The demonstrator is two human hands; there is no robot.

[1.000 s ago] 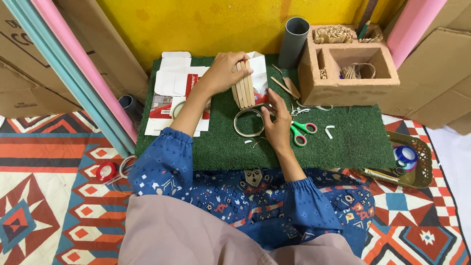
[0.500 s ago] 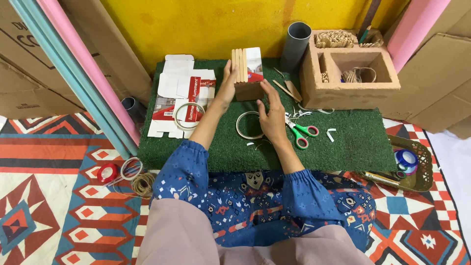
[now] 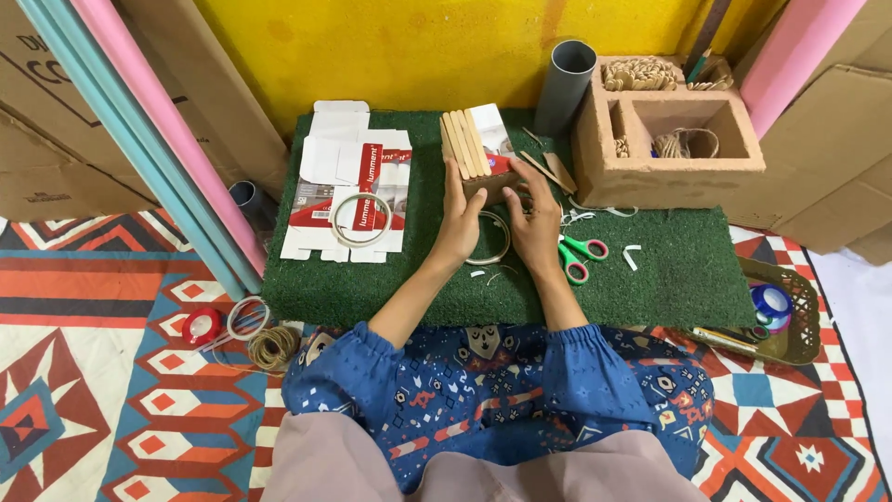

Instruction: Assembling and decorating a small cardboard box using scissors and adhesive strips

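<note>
Since the earlier frame, both hands have drawn together at the middle of the mat, and the stick bundle has shifted from the left hand's lone grip to a two-handed hold.

Patterned rug: I see it covering the floor, red, blue and white geometric print.

Green turf mat: lies on the rug in front of me and carries most of the items.

Cardboard organiser box: far right of the mat, open compartments holding cord and small bits.

Flattened white and red carton: far left of the mat, with a pale ring lying on it.

Grey tube: upright, just beside the organiser box.

Wooden stick bundle: flat pale sticks side by side, at the mat's far middle, its near end between my hands.

Left hand: closed on the bundle's near left side.

Right hand: closed on its near right side, close to the left hand.

Metal hoop: lies on the mat, partly hidden under both hands.

Green-handled scissors: on the mat, just right of the right hand.

Tape rolls and twine: on the rug, left of the mat.
</note>
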